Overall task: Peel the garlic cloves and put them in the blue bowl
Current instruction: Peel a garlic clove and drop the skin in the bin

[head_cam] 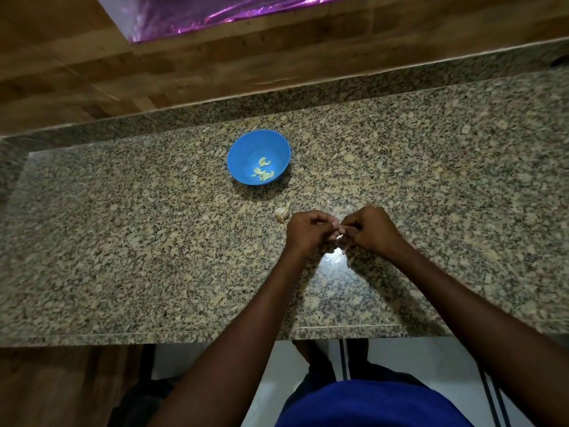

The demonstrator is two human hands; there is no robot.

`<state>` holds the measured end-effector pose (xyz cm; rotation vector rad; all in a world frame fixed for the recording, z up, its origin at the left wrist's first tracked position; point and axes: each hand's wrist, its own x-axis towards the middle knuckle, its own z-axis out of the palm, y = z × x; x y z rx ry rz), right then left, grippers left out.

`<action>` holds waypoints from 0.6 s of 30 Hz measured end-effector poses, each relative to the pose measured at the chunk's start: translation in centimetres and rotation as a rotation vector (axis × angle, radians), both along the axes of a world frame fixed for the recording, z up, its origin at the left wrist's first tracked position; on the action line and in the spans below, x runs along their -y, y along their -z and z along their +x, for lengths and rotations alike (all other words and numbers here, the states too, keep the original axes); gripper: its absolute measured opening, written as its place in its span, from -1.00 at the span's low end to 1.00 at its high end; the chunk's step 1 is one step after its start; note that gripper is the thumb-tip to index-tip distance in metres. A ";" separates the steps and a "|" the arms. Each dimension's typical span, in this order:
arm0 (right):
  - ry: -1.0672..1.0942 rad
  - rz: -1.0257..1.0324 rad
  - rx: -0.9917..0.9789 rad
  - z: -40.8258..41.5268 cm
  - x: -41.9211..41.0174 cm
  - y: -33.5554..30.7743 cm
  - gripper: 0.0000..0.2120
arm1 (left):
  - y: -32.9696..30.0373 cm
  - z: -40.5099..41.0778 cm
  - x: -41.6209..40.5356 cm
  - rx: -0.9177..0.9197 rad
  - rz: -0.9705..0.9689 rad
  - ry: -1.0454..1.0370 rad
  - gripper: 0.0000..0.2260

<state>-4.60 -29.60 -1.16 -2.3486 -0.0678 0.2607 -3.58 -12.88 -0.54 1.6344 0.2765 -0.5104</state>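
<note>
Between left hand [309,231] and right hand [371,231], garlic clove [340,236] mostly hidden.

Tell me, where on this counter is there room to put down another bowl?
The counter is bare left of the blue bowl and the left hand, and again right of the right hand. It is crowded in the middle: a garlic piece lies between bowl and hands, both hands pinch a clove, and skins lie just below.

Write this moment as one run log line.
hands: left and right pinch clove | blue bowl: peeled cloves inside
</note>
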 end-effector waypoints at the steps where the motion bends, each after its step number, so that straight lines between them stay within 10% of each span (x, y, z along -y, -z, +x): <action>1: 0.018 0.018 0.007 -0.1 0.2 0.3 -0.84 | 0.1 0.1 0.0 -0.016 -0.003 -0.004 -0.94; 7: 0.295 0.579 -0.274 -0.8 0.6 0.7 -0.86 | 0.4 -0.2 0.2 0.042 0.001 0.005 -0.82; 18: 0.338 0.603 -0.381 -1.8 -0.8 0.6 -0.83 | 1.6 -0.3 0.0 0.041 0.082 0.054 -0.92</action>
